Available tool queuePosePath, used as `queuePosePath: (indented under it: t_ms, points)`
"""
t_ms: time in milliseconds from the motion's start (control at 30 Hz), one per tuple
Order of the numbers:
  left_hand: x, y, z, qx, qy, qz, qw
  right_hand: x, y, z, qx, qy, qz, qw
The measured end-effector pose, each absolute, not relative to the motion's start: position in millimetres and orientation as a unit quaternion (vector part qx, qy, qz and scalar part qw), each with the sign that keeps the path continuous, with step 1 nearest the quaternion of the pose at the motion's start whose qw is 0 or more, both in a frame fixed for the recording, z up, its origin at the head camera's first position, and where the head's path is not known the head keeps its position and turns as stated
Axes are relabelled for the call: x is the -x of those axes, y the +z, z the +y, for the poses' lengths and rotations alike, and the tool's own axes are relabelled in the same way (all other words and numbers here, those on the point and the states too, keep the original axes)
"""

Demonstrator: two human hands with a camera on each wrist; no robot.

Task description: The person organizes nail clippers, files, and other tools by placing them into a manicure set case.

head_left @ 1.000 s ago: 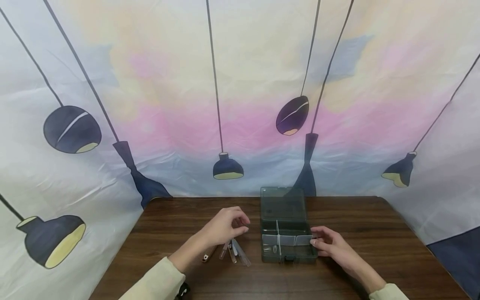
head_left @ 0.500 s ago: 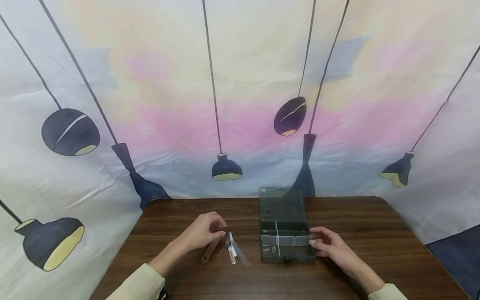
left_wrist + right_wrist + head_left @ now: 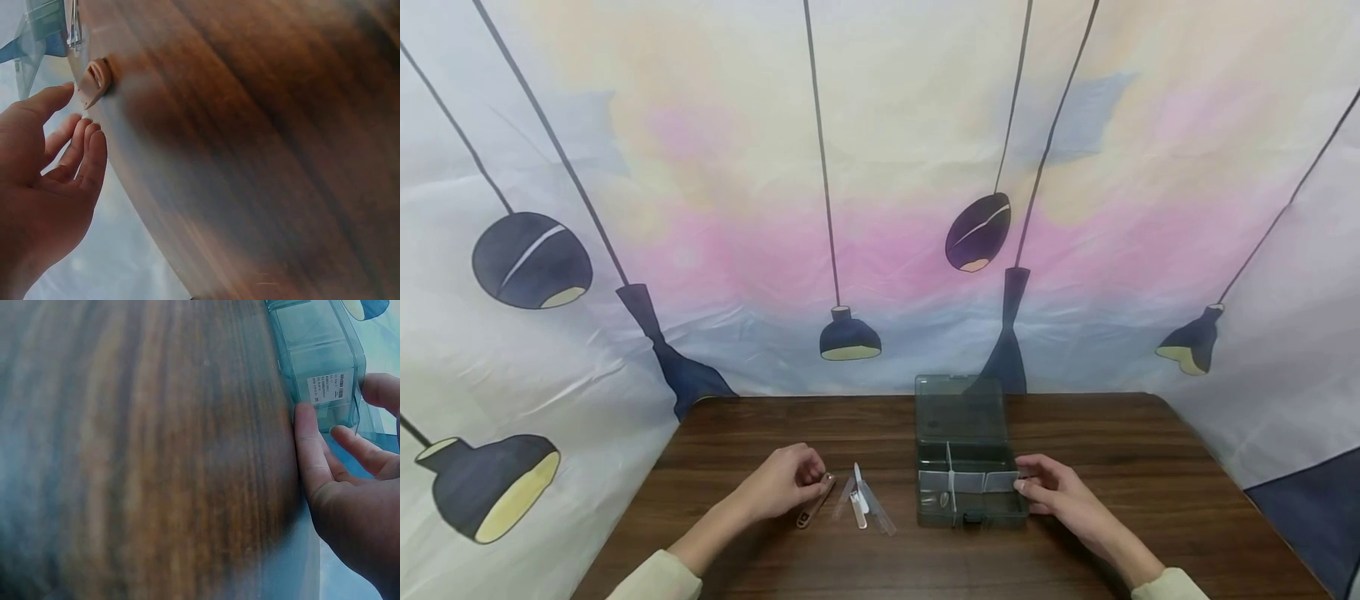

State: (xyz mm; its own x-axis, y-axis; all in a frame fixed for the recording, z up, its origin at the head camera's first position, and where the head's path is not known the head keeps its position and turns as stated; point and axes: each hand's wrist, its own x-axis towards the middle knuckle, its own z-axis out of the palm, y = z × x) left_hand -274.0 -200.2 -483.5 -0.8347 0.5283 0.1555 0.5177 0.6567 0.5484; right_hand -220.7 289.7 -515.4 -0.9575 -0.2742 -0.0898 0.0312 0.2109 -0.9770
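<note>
At a slim brown tool with an opening in its near end, my left hand has thumb and fingers by the tool's far end. In the left wrist view the loosely bent fingers stand just short of this brown tool. My right hand rests its fingertips against the right side of a clear green compartment box, whose lid stands raised. The right wrist view shows the fingers along the box wall, beside a printed label.
Between the left hand and the box lie a small silver nail clipper, a slim white-and-silver tool and clear plastic strips. White dividers split the box. The wooden table ends at a printed curtain.
My left hand has moved left and down from beside the box to the brown tool, uncovering the small tools. The right hand has stayed at the box.
</note>
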Motion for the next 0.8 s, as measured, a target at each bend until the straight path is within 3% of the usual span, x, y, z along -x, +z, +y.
queuePosePath:
  t_ms: [333, 800]
  points:
    - [268, -492, -198, -0.274, 0.311, 0.909, 0.039, 220, -514, 290, 0.077, -0.622, 0.77, 0.123]
    - [261, -492, -191, -0.287, 0.274, 0.918, 0.018, 220, -514, 289, 0.07, -0.617, 0.774, 0.123]
